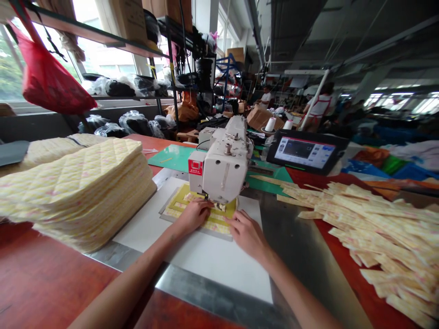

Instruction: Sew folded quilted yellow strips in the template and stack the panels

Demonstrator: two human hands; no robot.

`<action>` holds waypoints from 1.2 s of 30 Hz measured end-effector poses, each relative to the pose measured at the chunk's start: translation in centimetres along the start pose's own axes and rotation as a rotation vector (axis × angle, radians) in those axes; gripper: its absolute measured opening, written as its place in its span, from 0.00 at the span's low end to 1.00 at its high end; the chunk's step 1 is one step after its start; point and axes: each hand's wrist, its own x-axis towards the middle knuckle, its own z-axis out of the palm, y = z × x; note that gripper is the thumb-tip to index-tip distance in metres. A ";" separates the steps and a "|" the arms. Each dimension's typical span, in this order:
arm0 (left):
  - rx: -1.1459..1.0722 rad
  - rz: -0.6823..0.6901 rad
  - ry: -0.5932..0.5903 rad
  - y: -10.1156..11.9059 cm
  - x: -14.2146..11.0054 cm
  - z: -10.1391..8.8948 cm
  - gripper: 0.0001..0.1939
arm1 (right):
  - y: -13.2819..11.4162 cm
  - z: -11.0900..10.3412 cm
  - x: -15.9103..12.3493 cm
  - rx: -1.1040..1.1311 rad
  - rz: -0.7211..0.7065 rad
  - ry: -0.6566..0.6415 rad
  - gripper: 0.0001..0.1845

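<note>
A white sewing machine stands on the table, its head over a yellow-green template frame that holds a quilted yellow fabric piece. My left hand rests on the fabric right under the machine head, fingers curled down onto it. My right hand lies flat at the frame's near right corner, fingers stretched toward the needle area. The needle itself is hidden behind the machine head.
A tall stack of quilted yellow pads fills the left side. Several cut yellow strips lie heaped on the right. A touchscreen panel stands behind the machine. Thread cones, shelves with bags and distant people are beyond.
</note>
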 end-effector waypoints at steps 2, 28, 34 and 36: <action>-0.002 -0.004 0.006 -0.3 -0.1 -0.2 0.19 | -0.3 0.2 0.2 0.031 0.008 -0.016 0.18; 0.008 0.032 -0.008 2.1 -2.1 0.3 0.15 | -0.9 -1.3 -2.5 0.108 0.010 -0.016 0.17; 0.094 0.106 0.017 4.4 -5.3 -0.4 0.15 | -3.8 -6.9 -2.4 0.316 0.164 0.224 0.18; 0.143 0.105 0.050 4.9 -6.4 -0.7 0.14 | -5.4 -10.8 -3.2 0.446 0.214 0.302 0.21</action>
